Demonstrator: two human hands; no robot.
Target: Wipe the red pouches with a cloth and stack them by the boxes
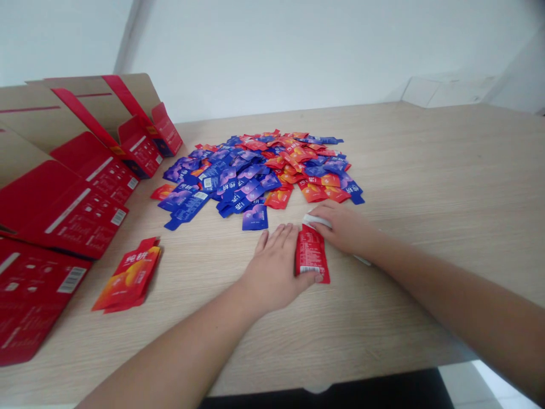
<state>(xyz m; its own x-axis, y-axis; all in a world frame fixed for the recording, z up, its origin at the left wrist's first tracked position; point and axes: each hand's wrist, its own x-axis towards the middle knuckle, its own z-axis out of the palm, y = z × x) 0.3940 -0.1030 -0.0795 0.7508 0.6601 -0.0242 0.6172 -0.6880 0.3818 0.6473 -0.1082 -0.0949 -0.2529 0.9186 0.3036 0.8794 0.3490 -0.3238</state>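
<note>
A red sachet lies on the table, back side up, with small print and a barcode near its lower end. My left hand rests flat beside it, fingers stretched out, thumb across the sachet's lower edge. At the top of the sachet, my right hand is closed on a folded white wipe; whether it is cloth or paper I cannot tell. Just beyond my hands lies a wide heap of blue-purple sachets and red-orange sachets. To the left is a small stack of red-orange sachets.
Open red cartons stand in a row along the left side, flaps up. A white object shows partly under my right forearm. A white box-like thing sits at the back right, against the wall. The wooden tabletop ends close to me.
</note>
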